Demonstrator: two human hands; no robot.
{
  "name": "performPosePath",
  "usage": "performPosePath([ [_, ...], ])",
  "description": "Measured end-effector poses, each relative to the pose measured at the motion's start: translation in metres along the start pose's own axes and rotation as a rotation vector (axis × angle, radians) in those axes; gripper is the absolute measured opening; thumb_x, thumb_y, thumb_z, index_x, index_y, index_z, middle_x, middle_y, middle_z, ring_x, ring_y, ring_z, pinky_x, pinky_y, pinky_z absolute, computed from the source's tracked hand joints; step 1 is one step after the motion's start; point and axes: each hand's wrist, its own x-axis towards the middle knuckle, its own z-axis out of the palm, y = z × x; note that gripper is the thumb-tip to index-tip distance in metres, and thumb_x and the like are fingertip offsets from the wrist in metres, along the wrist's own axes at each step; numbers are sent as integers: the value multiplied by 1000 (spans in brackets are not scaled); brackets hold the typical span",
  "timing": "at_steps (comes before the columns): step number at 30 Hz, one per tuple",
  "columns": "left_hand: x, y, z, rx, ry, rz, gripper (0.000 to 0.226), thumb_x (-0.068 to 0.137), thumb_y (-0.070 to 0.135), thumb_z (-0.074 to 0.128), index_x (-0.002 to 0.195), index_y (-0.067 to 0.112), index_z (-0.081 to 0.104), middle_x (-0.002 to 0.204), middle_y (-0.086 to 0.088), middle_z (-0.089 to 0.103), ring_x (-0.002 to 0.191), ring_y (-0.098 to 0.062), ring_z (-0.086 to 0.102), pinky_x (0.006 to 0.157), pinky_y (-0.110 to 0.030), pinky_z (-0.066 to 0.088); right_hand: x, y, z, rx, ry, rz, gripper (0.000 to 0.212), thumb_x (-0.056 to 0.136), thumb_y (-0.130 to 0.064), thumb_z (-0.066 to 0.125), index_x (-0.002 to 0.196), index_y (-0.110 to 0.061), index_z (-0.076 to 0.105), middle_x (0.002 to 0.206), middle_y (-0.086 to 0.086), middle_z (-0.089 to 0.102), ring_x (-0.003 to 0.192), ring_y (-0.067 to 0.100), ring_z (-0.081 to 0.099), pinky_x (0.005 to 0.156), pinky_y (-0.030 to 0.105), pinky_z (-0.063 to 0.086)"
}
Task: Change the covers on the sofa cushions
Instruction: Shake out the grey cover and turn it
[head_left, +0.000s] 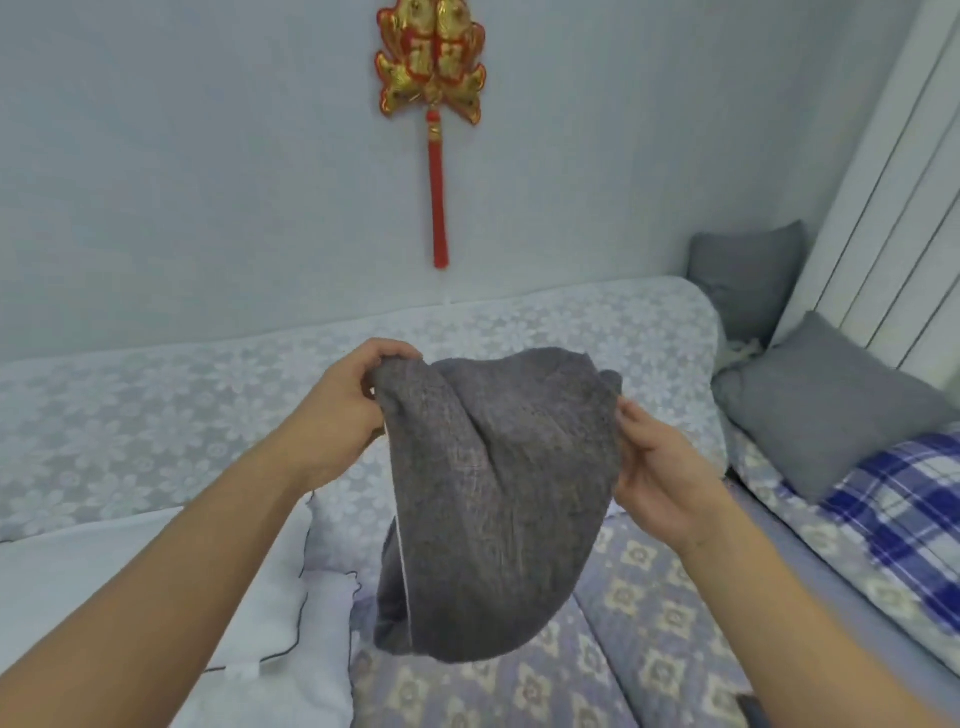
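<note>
Step in hand: opening out a grey cushion cover (498, 488) so an insert can go in; judged from the pose, the mouth is being located.
Cover position: held in the air over the sofa seat (649, 613), hanging limp from its top edge, a pale seam line running down its left side.
Left hand (337, 410): grip closed on the cover's upper left corner, fingers curled over the fabric.
Right hand (654, 467): grip pinching the cover's right edge, thumb on the near face.
Insert: a bare white cushion (171, 597) with dark piping lies on the seat at lower left, just below and beside the hanging cover.
Other cushions: two grey covered cushions (826, 400) rest at the right, one at the far corner, one nearer against a blue checked cloth (904, 514).
Sofa back (156, 405): draped in a pale flowered throw.
Wall: a red and gold fish ornament (431, 62) with a tassel hangs above.
Technique: keep both grips on the same open edge, spread them apart to show the mouth, and check that the seams face inward before filling.
Caution: soft fabric twists easily; shake it straight first.
</note>
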Motion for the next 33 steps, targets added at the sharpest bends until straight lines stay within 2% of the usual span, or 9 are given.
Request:
performPosePath([
  [5,2,4,29,-293,-83,-82,54,71,-27,42,108,5,65,94,-10,68,85,-24,65,73,-32,55,-11,-12,-42,-342,143,-110,25,101,-13,56,123,-17,68,119,8,71,113,30,67,94,47,55],
  [8,2,-9,35,-514,-20,-185,55,59,-8,56,113,1,63,100,-12,65,87,-24,63,78,-34,50,-24,-25,-61,-876,207,-351,22,94,-11,67,107,-28,73,107,-13,72,99,8,68,86,27,57],
  [10,0,-27,44,-235,141,-226,33,84,-7,63,116,2,66,102,-13,67,87,-23,67,76,-29,54,-31,-33,-68,-1017,207,-466,21,93,-10,67,92,-29,75,102,-19,69,95,-1,65,81,14,52],
  [12,-3,-45,55,78,294,-208,22,97,-6,56,110,5,70,104,-16,68,87,-23,69,71,-20,55,-35,-42,-78,-995,240,-511,22,93,-7,67,88,-28,73,101,-13,69,94,-1,65,81,13,51],
  [17,-7,-55,53,-204,244,-275,25,95,-9,58,106,10,69,111,-13,61,84,-20,65,70,-33,55,-34,-52,-102,-986,163,-329,50,91,-8,69,129,-37,55,92,5,65,91,14,66,85,26,52],
  [22,-12,-68,51,746,-186,-137,46,73,9,86,104,33,61,115,8,44,105,-7,50,86,-20,45,-30,-64,-111,-1163,234,-416,15,96,-13,63,98,-25,73,102,-7,71,100,9,64,85,23,50],
  [25,-15,-87,55,894,-242,-19,42,78,3,74,100,33,55,112,8,40,108,-2,41,91,-20,41,-22,-70,-110,-1108,377,-464,16,97,-22,64,92,-9,70,100,10,66,94,25,64,86,39,56],
  [30,-17,-84,45,595,-37,-83,20,101,16,59,87,23,70,86,0,68,80,-14,62,75,-30,45,-30,-73,-96,-729,332,-552,16,97,-16,62,104,-20,76,110,-8,71,103,2,64,86,18,51],
  [33,-11,-87,41,257,329,-159,13,98,15,64,95,22,75,93,0,75,92,-16,69,76,-32,52,-17,-64,-97,-810,401,-468,17,101,-21,56,99,-17,72,97,-5,71,91,11,64,77,27,53],
])
